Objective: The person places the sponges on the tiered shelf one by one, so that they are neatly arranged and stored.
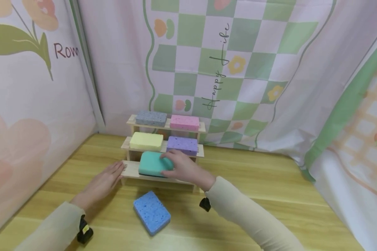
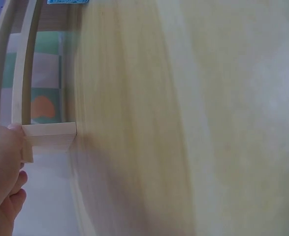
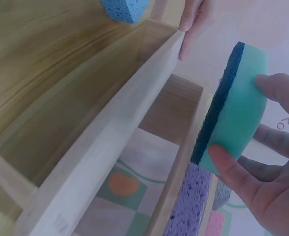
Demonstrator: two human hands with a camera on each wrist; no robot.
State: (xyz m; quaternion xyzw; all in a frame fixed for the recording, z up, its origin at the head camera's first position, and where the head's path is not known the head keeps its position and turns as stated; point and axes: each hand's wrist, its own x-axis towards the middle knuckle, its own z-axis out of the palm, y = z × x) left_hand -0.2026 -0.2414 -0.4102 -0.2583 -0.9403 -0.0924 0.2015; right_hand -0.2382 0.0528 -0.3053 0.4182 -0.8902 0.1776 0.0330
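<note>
My right hand point(image 1: 183, 166) pinches a teal sponge point(image 1: 150, 163) with a dark scouring layer, its thumb and fingers on the teal foam. In the right wrist view the teal sponge point(image 3: 245, 108) is held above the bottom step of a three-tier wooden rack point(image 1: 130, 169). At that step's left end, my left hand point(image 1: 105, 179) grips the edge; the left wrist view shows the left hand point(image 2: 4, 172) with fingers bent by the rack's corner point(image 2: 50, 130). A blue sponge point(image 1: 152, 212) lies on the table in front of the rack.
On the middle tier sit a yellow sponge point(image 1: 146, 141) and a purple sponge point(image 1: 182, 145). The top tier bears a grey sponge point(image 1: 151, 118) and a pink sponge point(image 1: 184, 122). A checked curtain point(image 1: 220, 69) hangs behind the wood-grain table point(image 1: 254, 195).
</note>
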